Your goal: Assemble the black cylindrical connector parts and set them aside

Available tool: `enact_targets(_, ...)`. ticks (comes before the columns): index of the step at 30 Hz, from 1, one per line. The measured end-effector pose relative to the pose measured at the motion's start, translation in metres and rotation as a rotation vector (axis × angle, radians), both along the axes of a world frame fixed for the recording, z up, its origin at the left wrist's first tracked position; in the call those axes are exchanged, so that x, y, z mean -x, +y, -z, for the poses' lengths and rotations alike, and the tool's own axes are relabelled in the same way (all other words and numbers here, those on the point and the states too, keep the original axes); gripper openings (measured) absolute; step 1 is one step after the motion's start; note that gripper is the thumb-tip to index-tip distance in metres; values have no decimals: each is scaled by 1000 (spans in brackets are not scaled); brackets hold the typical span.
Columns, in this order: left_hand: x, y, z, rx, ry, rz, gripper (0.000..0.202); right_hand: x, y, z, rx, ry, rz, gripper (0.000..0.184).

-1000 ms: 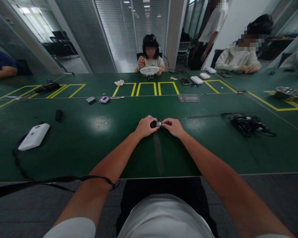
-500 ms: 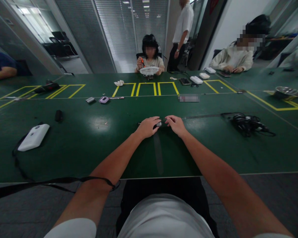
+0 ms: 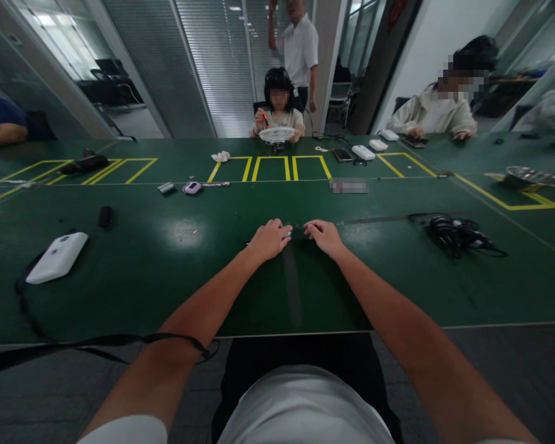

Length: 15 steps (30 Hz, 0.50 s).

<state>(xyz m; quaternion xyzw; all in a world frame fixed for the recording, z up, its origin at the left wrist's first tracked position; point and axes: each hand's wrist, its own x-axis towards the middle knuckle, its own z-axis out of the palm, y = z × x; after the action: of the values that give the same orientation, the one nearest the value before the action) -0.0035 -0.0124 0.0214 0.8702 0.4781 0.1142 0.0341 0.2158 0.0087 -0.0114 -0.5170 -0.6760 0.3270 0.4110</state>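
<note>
My left hand (image 3: 269, 239) is closed over a slim object with a silvery end (image 3: 287, 235), which pokes out by the fingertips. A thin tip also shows on the other side of this hand; the middle is covered by my fingers, so its kind is unclear. A short gap away, my right hand (image 3: 324, 235) has its thumb and fingers drawn together. Whatever may be between them is too small to make out. Both hands are low over the green table (image 3: 300, 277). A black strap (image 3: 176, 337) loops around my left forearm.
At left lie a white device (image 3: 58, 258) with a cord and a small black object (image 3: 105, 217). Bundled black cables (image 3: 457, 233) lie at right. Beyond are a lilac object (image 3: 192, 187) and yellow tape outlines. Across the table a person holds a white basket (image 3: 276, 134).
Both hands have shifted slightly, and less of the silvery end shows beside my left fingers. The standing person has moved left and raised an arm.
</note>
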Motion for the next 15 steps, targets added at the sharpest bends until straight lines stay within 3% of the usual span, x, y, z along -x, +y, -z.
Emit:
enact_targets(4,59,4,0,3,0,-144,34,-1,-1,0,14,-22,-15,25)
enact_targets(12,242,-4,-9,-28,322,-597,42,-3,-2,-1,-2,-50,-39,25)
enact_targets(15,291,-14,-16,-19,429,-778,42,-3,-2,-1,0,-51,-46,24)
